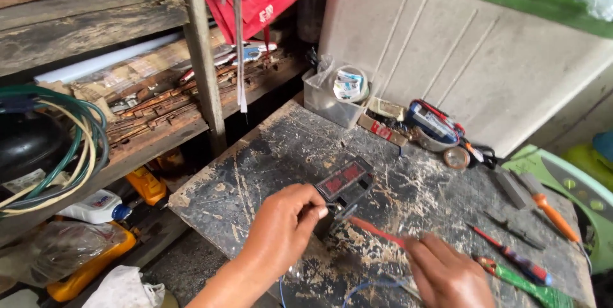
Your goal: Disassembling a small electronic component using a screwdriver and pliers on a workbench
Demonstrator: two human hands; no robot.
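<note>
1. At the bottom centre of the frame, the left hand (281, 228) pinches a small black digital panel meter (345, 183) with a red display window, fingers closed on its near edge. The meter sits tilted on the workbench (255, 180), just above the hand.
2. At the lower right, the right hand (447, 276) is blurred; its fingers look narrowed around a thin red wire or probe (377, 231) that runs up-left to the meter's underside. How tight the hold is I cannot tell.
3. A blue wire (357, 289) loops between the two hands at the bottom edge.
4. To work well here, I judge the meter should be kept braced against the bench, so the red tip meets its terminal squarely without slipping.
5. Right of the hands lie a green-handled screwdriver (523, 282), a red one (511, 254) and an orange-handled tool (552, 215).
6. Farther back, at centre, stands a clear plastic tub (332, 100) of small parts.
7. Upper left, wooden shelves (96, 27) hold coiled green and yellow cable (76, 148).
</note>
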